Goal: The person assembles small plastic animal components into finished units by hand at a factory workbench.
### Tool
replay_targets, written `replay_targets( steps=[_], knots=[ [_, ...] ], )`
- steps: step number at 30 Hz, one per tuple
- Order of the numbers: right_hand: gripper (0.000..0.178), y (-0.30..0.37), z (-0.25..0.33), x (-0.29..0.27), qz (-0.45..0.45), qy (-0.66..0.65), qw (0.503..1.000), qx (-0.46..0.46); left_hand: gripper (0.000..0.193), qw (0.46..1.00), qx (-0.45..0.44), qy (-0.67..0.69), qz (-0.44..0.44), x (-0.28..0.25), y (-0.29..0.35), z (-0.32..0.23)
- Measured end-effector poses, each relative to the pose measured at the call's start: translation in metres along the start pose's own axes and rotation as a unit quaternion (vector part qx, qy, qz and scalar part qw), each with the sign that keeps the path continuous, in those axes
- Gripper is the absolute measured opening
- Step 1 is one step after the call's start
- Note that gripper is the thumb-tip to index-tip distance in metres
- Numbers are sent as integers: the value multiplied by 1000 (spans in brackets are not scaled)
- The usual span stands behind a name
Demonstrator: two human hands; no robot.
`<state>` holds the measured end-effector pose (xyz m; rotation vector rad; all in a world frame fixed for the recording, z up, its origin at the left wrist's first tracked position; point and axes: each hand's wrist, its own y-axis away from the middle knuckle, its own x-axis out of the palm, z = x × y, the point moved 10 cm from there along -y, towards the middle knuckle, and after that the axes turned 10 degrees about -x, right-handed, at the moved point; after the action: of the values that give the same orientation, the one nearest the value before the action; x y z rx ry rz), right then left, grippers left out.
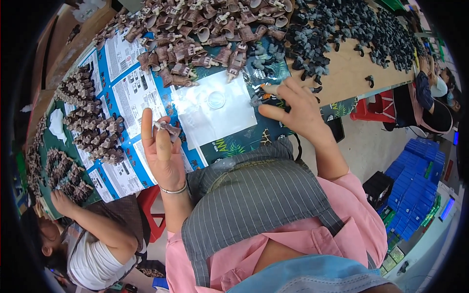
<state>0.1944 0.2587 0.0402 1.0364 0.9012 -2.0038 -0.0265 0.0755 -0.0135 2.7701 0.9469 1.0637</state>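
Observation:
In my left hand (pixel 165 158) is a small brown figure piece (pixel 169 129) with a pale end, gripped among the fingers while the index finger points up. My right hand (pixel 299 107) hovers over the right side of the white sheet's edge, its thumb and fingers apart. Close to those fingertips lie small grey and black figure parts (pixel 257 99) on the dark printed sheet. Between my hands is a shiny white sheet (pixel 195 119) with a small clear round disc (pixel 216 99) on it.
A heap of brown figure pieces (pixel 195 41) covers the table's far side, with grey-black parts (pixel 337 34) piled at far right. Standing brown figures (pixel 90 115) form rows at left. A co-worker (pixel 100 244) sits at lower left; blue crates (pixel 415 171) are stacked at right.

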Motion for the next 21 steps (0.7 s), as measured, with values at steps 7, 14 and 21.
replay_targets(
  steps=[7, 14, 21],
  knots=[
    [26, 9, -25, 20, 9, -261, 950, 173, 45, 995, -30, 81, -51, -20, 2, 11],
    [16, -47, 60, 17, -17, -110, 989, -97, 35, 998, -20, 48, -26, -18, 5, 11],
    [13, -59, 87, 29, 17, 63, 979, -193, 34, 994, -48, 32, -96, -27, 9, 14]
  ],
)
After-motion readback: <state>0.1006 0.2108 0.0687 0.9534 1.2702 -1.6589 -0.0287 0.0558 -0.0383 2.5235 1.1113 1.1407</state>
